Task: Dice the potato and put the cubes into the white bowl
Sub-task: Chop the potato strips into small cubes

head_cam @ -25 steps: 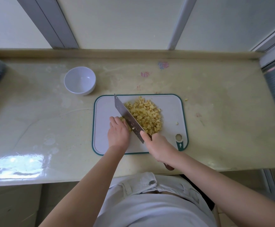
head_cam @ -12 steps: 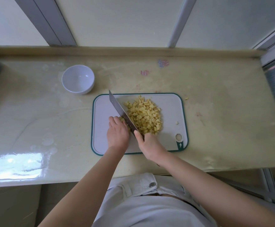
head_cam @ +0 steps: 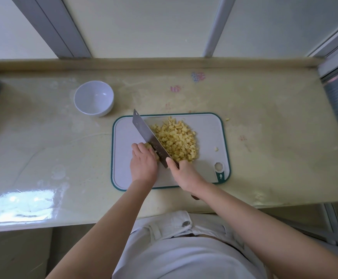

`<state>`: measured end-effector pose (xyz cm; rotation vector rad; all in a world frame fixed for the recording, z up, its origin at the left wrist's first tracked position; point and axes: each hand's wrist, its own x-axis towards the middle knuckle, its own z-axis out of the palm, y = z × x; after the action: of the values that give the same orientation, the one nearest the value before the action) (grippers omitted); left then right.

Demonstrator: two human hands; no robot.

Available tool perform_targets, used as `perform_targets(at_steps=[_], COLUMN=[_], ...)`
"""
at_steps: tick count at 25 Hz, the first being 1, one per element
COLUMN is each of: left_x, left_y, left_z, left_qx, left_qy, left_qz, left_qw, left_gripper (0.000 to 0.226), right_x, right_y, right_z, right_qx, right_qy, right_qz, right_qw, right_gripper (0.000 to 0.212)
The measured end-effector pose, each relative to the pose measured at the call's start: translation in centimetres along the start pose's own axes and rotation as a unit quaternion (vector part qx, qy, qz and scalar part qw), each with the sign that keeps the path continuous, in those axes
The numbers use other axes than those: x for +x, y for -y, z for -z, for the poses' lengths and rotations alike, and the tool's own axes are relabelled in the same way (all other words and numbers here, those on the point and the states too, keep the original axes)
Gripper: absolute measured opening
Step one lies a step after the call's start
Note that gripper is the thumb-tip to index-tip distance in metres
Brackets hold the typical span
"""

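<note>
From the head camera, the cutting board (head_cam: pixel 124 176) sits mid-counter and both hands are on it. The right hand (head_cam: pixel 186 176) is wrapped round the handle of the cleaver (head_cam: pixel 148 135), whose blade runs diagonally across the board towards its far left corner. Tucked against the blade's left side, the left hand (head_cam: pixel 143 163) curls its fingers over the uncut potato piece (head_cam: pixel 148 146), holding it down. Right of the blade, a heap of potato cubes (head_cam: pixel 176 139) covers the board's middle, with one stray cube (head_cam: pixel 216 149) near its right edge. The white bowl (head_cam: pixel 93 98) stands on the counter (head_cam: pixel 264 137) just beyond the board's far left corner, with nothing inside
</note>
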<state>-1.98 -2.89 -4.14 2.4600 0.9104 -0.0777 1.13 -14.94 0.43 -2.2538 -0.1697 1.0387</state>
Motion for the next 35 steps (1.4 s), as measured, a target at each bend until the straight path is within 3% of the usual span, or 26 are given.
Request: perform_targets(at_steps=[5, 15, 27, 35], left_x=[-0.3, -1.3, -0.8, -0.8], left_y=[0.2, 0.8, 1.2, 1.2], left_z=[0.1, -0.3, -1.2, -1.3], left_qx=[-0.042, -0.164, -0.101, -0.071], left_qy=[-0.003, -0.011, -0.052, -0.066], left_qz=[0.01, 0.052, -0.003, -0.028], left_qw=[0.999, 0.985, 0.993, 0.995], left_gripper=[0.029, 0.044, 0.027, 0.033], right_x=[0.2, -2.1, -3.2, -3.0], right_y=[0.2, 0.4, 0.6, 2.1], right_z=[0.8, 1.9, 1.3, 1.4], right_qx=[0.053, 0.04, 0.033, -0.004], right_qy=[0.033, 0.023, 0.014, 0.012], right_qz=[0.002, 0.022, 0.03, 0.005], right_qw=[0.998, 0.999, 0.999, 1.0], right_gripper=[0.051, 0.049, 0.05, 0.061])
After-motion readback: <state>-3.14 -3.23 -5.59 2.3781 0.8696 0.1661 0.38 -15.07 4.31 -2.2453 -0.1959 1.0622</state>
